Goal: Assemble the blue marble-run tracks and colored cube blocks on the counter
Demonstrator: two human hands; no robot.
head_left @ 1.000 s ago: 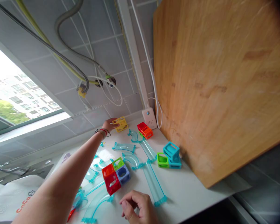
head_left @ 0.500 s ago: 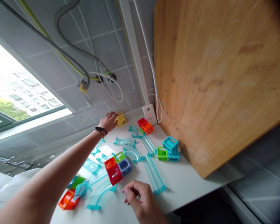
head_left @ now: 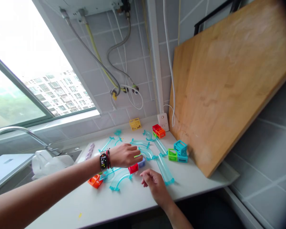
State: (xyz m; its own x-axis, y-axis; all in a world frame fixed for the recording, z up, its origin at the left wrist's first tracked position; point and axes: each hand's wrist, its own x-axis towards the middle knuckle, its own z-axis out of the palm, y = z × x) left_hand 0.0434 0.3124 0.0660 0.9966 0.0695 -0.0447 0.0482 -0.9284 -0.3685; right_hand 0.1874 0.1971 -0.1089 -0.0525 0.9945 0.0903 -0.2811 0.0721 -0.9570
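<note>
Since the earlier frames, the left hand had withdrawn from the yellow cube, which was left standing alone by the tiled wall, and had come to lie over the cluster of coloured cubes near the middle of the white counter. Its fingers were laid flat across the cluster; a red and a blue cube showed beneath them, but whether the hand gripped or merely pressed them could not be told. The right hand rested on the counter just beside the same cluster, fingers loosely curled and holding nothing.

Work done, as far as visible: several clear teal track pieces lay joined in a winding run from the red-orange cube pair toward the counter's front edge, with a green and teal cube group touching the run's right side. Work apparently left: one curved track piece and an orange cube lay loose to the left, further short pieces lay unconnected behind the left hand, and the yellow cube stood apart from everything. No raised structure had yet been built. A wooden board leaned against the wall at right; a tap showed at left.
</note>
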